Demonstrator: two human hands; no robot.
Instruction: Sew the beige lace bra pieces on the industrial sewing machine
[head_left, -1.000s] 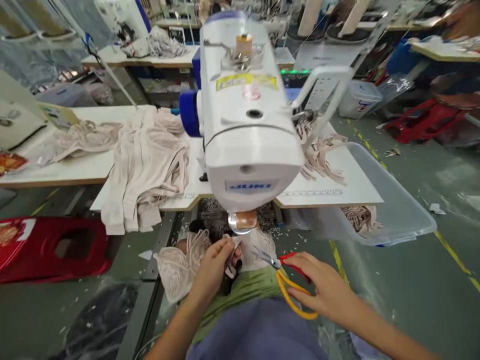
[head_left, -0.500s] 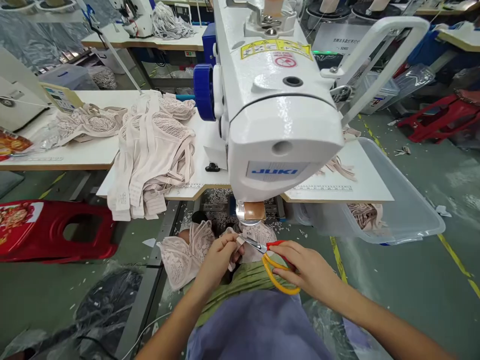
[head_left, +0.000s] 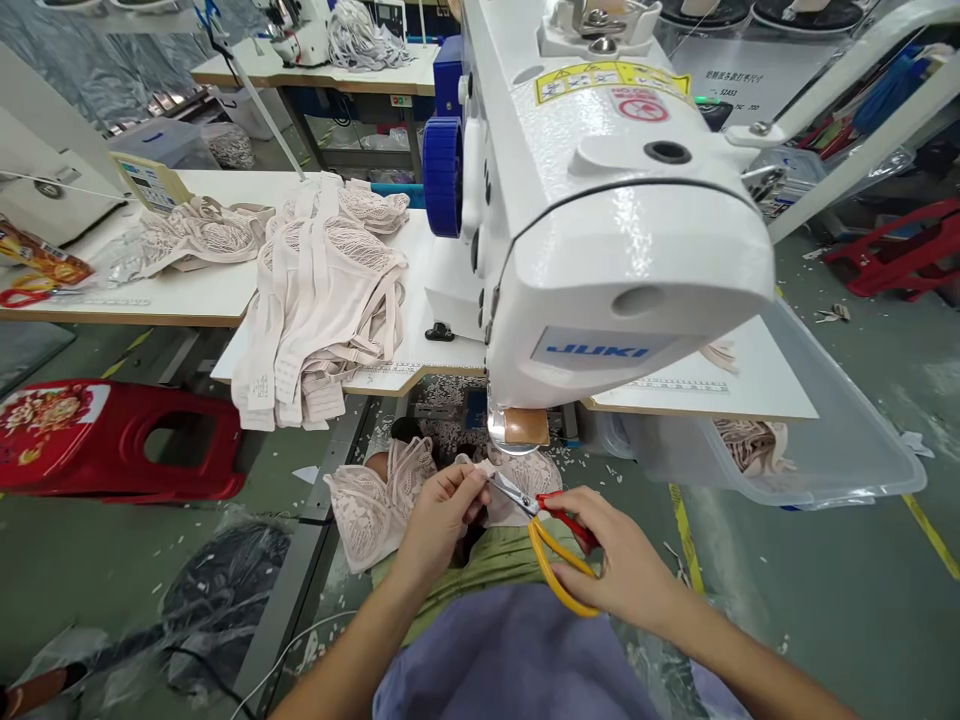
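Over my lap lies a pale pink lace bra, partly hidden behind my hands. My left hand is closed, pinching an edge of the bra between thumb and fingers. In my right hand is a pair of scissors with one red and one yellow handle loop. The blades point left, and their tips reach the fabric beside my left fingertips. Whether the blades touch or cut the cloth is too small to tell. The white sewing machine head stands just above and beyond my hands.
A heap of pale pink bras hangs over the table edge at left. A clear plastic bin with fabric pieces stands at right. A red stool is on the floor at left. Another scissors pair lies far left.
The view has shifted a little, with the machine appearing larger and farther right. The scissors' handle loops are spread wider apart. My left hand keeps its pinch on the bra.
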